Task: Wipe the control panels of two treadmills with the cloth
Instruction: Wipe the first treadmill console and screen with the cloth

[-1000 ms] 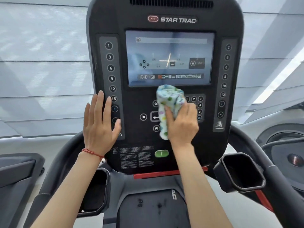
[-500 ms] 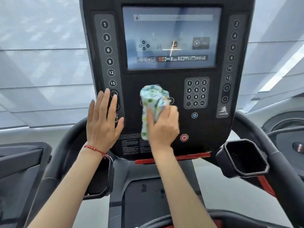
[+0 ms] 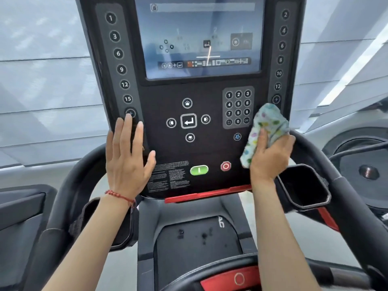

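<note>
Right hand pinches the bunched cloth, thumb in front, pressing it on the control panel at its right edge, beside the keypad. Left hand lies flat, fingers spread, on the left edge. Cloth looks light, soft, floppy; grip the wad's middle so loose ends don't snag buttons.

Bright, even daylight through pale blinds; soft glare washes the screen; wide-angle bending at edges; slight overall softness.
</note>
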`<state>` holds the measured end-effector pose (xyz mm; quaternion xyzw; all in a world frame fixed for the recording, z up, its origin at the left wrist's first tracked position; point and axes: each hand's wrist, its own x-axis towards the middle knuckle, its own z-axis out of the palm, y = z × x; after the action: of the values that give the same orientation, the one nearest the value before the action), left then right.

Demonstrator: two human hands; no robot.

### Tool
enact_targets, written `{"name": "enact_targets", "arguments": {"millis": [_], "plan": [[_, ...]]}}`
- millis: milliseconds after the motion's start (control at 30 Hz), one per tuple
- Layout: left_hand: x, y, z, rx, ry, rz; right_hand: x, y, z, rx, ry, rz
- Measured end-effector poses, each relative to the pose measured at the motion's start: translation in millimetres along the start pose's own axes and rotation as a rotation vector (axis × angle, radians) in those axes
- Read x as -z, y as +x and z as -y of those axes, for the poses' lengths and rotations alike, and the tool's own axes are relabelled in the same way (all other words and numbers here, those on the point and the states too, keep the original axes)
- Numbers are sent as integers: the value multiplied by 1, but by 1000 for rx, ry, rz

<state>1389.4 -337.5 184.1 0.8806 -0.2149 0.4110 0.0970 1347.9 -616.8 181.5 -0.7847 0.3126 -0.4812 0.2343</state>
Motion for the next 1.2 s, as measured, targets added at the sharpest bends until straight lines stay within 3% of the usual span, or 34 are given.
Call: {"name": "enact_targets", "arguments": {"millis": [167, 500, 800, 1200], "plan": [[-1, 15, -29, -27, -21, 13, 3, 3, -2, -53, 17, 64], [-27, 58, -105, -41, -47, 22, 1, 43, 3, 125, 91, 61], [-38, 56, -111, -23, 38, -1, -21, 155, 57, 372, 46, -22], [-37, 54, -111, -18, 57, 8, -30, 233, 123, 446, -34, 104]]}}
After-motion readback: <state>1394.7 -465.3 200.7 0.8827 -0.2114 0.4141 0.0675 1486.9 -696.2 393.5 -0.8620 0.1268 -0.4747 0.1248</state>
